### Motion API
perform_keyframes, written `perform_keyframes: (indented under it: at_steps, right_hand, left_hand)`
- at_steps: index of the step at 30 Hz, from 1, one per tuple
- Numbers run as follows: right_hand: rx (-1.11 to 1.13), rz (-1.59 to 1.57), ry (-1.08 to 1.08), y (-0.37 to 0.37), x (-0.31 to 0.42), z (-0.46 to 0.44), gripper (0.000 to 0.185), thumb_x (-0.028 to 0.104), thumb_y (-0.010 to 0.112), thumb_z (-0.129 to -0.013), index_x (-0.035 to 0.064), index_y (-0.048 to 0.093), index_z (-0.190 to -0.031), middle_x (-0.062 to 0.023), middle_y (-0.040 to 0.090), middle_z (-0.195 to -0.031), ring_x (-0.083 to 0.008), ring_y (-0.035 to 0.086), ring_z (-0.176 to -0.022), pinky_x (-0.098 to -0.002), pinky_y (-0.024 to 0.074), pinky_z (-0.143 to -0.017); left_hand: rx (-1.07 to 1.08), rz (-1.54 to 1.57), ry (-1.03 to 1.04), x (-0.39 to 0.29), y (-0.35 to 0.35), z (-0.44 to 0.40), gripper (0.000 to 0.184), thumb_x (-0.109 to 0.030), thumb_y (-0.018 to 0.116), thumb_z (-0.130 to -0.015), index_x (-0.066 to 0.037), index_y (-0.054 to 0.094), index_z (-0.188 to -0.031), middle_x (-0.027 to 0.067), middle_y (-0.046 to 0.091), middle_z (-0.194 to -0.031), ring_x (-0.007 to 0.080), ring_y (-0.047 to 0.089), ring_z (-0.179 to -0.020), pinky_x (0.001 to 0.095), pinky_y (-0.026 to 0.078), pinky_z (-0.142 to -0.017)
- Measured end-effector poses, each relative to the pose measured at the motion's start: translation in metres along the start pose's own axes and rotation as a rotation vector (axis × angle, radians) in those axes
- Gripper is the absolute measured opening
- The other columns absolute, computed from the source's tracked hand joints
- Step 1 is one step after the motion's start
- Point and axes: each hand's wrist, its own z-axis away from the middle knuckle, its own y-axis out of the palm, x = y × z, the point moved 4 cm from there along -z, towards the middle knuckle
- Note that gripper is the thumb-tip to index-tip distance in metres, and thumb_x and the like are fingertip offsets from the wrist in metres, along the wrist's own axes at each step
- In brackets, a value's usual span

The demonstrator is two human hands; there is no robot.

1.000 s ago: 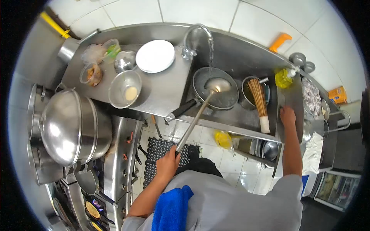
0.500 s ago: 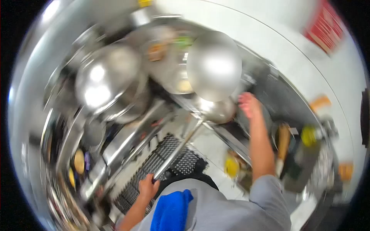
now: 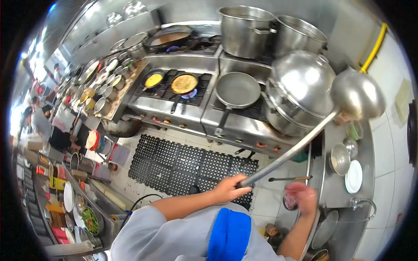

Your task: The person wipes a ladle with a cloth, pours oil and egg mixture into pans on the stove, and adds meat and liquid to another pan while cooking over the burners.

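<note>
My left hand (image 3: 231,188) is wrapped round the end of the long handle of a large metal ladle (image 3: 358,95). The handle slants up to the right, and the big round bowl hangs in the air in front of the wall, right of a domed steamer pot (image 3: 302,85). Near the sink counter's edge, my right hand (image 3: 305,198) is raised with its fingers loosely apart and slightly blurred. Nothing shows in it. Below its fingers, a small round container (image 3: 290,202) is partly covered.
On the stove, an empty frying pan (image 3: 237,89) stands beside two small pans with yellow food (image 3: 184,83), one over a blue flame. Tall stockpots (image 3: 246,32) are behind. A black perforated mat (image 3: 174,158) covers the floor. A sink tap (image 3: 363,203) and white plates (image 3: 353,176) are at right.
My view has swung towards the stove. The ladle, still in my left hand, now points up to the right instead of over the counter. My right hand has drawn back nearer my body.
</note>
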Motion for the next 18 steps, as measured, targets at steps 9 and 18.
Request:
perform_keyframes:
  at_steps: [9,18]
  right_hand:
    - [-0.058,-0.055,0.016,0.225,-0.026,-0.030,0.030,0.004,0.059,-0.077,-0.0012,0.051,-0.105,-0.0054,0.054,-0.076,-0.0126,0.051,-0.064,-0.0248,0.0418,-0.055]
    - [-0.446,1.082,-0.011,0.235,-0.027,-0.022,0.036,0.019,0.066,-0.076,0.0042,0.054,-0.106,-0.0171,0.058,-0.073,-0.0319,0.059,-0.065,-0.0377,0.0454,-0.060]
  left_hand:
    - [0.540,-0.448,0.550,-0.034,-0.067,-0.018,0.040,-0.032,0.056,-0.085,-0.005,0.054,-0.114,0.0138,0.046,-0.126,0.0250,0.039,-0.122,0.0377,0.030,-0.099]
    - [0.389,-0.480,-0.433,0.176,-0.287,-0.001,0.053,-0.045,0.054,-0.083,-0.006,0.052,-0.118,0.0100,0.060,-0.109,0.0230,0.056,-0.100,0.0374,0.041,-0.088]
